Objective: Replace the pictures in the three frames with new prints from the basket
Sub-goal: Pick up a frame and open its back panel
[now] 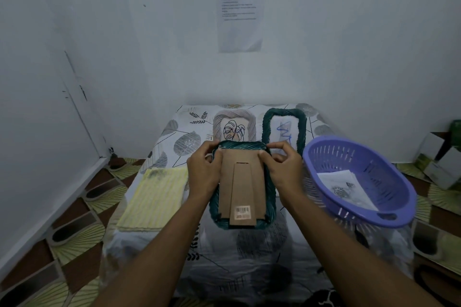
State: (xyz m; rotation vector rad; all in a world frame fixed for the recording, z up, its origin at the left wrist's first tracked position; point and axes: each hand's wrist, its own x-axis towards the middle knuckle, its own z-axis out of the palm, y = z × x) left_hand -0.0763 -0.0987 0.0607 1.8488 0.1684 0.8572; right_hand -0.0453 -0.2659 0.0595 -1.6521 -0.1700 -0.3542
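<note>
Face-down teal frame (pixel 271 197), long axis pointing away from the body. Left hand (pixel 203 169) and right hand (pixel 283 167) equally near, fingers (pixel 265 156) pinching its far corners.

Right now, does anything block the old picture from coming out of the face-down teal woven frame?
Yes. The brown cardboard backing board covers the whole back of the teal woven frame. The left hand and right hand grip its top corners, thumbs on the board.

Pale walls (pixel 124 32) with a taped paper sheet (pixel 240 12), patterned floor (pixel 74 219), leaf-print tablecloth (pixel 187 132), dim light.
</note>
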